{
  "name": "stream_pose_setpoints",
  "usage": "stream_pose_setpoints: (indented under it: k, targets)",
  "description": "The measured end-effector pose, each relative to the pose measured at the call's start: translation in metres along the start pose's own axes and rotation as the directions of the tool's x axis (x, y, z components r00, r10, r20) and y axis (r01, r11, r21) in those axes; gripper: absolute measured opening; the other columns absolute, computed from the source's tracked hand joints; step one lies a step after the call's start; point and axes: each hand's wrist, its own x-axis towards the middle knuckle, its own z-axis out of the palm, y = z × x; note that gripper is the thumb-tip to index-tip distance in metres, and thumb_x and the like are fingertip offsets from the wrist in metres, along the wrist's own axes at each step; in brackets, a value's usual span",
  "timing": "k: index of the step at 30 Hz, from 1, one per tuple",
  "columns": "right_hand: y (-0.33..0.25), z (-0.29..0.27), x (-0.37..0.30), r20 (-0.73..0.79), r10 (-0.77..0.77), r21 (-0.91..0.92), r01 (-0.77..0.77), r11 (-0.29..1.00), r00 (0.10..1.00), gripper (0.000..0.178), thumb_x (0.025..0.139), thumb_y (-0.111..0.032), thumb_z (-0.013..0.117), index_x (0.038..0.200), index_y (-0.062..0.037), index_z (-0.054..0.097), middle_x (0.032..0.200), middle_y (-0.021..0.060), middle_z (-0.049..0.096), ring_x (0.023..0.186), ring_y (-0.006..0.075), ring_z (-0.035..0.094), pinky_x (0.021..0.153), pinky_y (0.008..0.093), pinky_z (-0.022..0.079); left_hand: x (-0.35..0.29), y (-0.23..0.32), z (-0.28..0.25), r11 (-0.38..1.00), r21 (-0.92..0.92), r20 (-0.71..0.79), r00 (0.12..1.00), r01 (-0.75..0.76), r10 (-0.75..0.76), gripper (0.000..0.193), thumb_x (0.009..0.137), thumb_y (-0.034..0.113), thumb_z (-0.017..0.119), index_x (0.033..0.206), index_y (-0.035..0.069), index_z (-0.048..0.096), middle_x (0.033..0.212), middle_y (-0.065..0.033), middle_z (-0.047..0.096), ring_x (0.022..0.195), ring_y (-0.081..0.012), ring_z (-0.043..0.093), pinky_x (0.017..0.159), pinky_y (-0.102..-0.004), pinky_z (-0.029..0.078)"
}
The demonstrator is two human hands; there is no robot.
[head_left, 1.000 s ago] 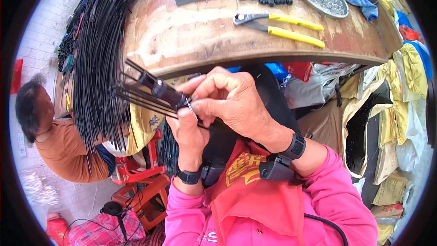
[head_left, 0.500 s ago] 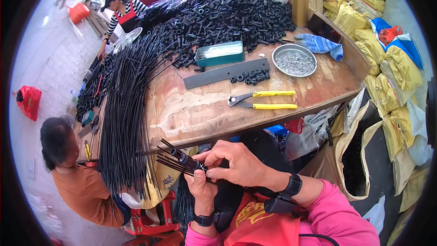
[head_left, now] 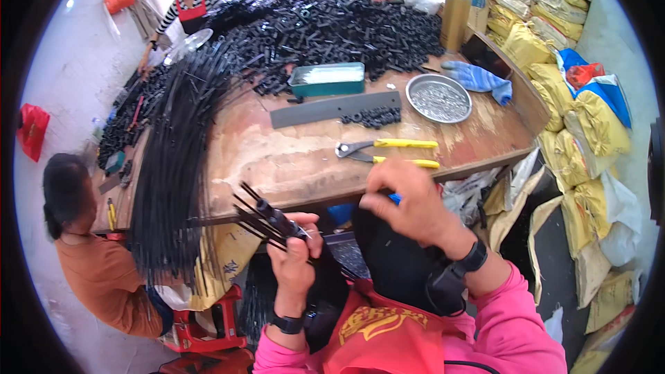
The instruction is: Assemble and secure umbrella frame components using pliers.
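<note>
Below the table's front edge, my left hand [head_left: 294,253] is closed around a black tubular part [head_left: 273,218] with several thin black rods sticking out toward the upper left. A small light tip shows at the part's end near my fingers. My right hand [head_left: 409,201] is lifted at the table edge, apart from the left; its fingers look bent but are smeared by motion, and I cannot see anything in them. Just beyond it lie yellow-handled pliers [head_left: 355,152], partly covered by the hand.
On the wooden table [head_left: 277,166] are a large heap of black tubes [head_left: 332,28], a long rod bundle [head_left: 173,159], a green box [head_left: 325,88], a grey metal bar [head_left: 305,115], a round dish [head_left: 422,112] and a blue glove [head_left: 478,77]. A person [head_left: 104,270] sits at left.
My right hand has left the part in my left hand and moved right and up toward the pliers. My left hand still grips the part, and the whole view has shifted slightly.
</note>
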Motion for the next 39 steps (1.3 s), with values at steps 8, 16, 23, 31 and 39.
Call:
stream_pose_setpoints:
  k: [8,16,23,31,39]
  targets:
    - [0.041,-0.03,0.011,0.053,0.007,-0.429,0.017,0.903,0.999,0.025,0.071,-0.012,0.068,0.083,-0.0025,0.048,0.097,0.0152,0.053,0.092,0.0327,0.049,0.079,0.0407,0.041,0.015,0.003,-0.005,0.997,-0.075,0.04,0.999,-0.013,0.016,0.05,0.081,0.043,0.066,0.098,-0.001,0.051,0.067,-0.0025,0.043,0.057,-0.0108,0.043,0.051,-0.0237,0.036]
    - [0.058,-0.036,0.011,0.249,-0.109,-0.53,0.229,0.817,0.962,0.024,0.076,-0.023,0.066,0.084,-0.0039,0.054,0.091,0.0124,0.051,0.088,0.0301,0.046,0.077,0.041,0.039,0.01,0.011,-0.011,0.99,-0.139,-0.037,0.999,-0.012,0.007,0.05,0.077,0.044,0.069,0.092,-0.001,0.053,0.059,-0.0012,0.041,0.051,-0.0104,0.04,0.046,-0.0243,0.032]
    - [0.016,-0.031,0.004,0.028,0.191,-0.122,-0.186,0.975,0.981,0.016,0.083,-0.018,0.062,0.081,-0.0042,0.054,0.076,0.0095,0.054,0.071,0.0228,0.053,0.063,0.0327,0.043,0.033,0.014,-0.017,0.976,-0.219,0.141,0.989,-0.016,0.048,0.049,0.084,0.048,0.058,0.089,0.001,0.051,0.06,0.0001,0.038,0.05,-0.0105,0.037,0.045,-0.0245,0.03]
    - [-0.032,0.021,-0.06,0.634,-0.048,0.773,-0.634,0.0,0.772,0.029,0.089,-0.024,0.06,0.102,0.0016,0.057,0.099,0.0139,0.063,0.088,0.0148,0.06,0.076,0.0259,0.047,0.047,0.008,-0.024,0.978,-0.148,0.353,0.932,0.144,-0.084,0.066,0.082,0.057,0.055,0.093,-0.008,0.055,0.057,-0.0005,0.043,0.048,-0.0089,0.038,0.048,-0.0238,0.032]
    - [-0.042,0.031,-0.064,0.685,-0.21,0.55,-0.685,-0.479,0.697,0.055,0.093,-0.033,0.05,0.132,0.003,0.036,0.127,0.0292,0.046,0.116,0.0362,0.05,0.095,0.045,0.043,0.042,0.006,-0.018,0.95,-0.164,0.42,0.89,0.266,-0.177,0.07,0.073,0.058,0.065,0.089,-0.01,0.058,0.066,-0.0072,0.053,0.058,-0.0129,0.049,0.051,-0.025,0.036]
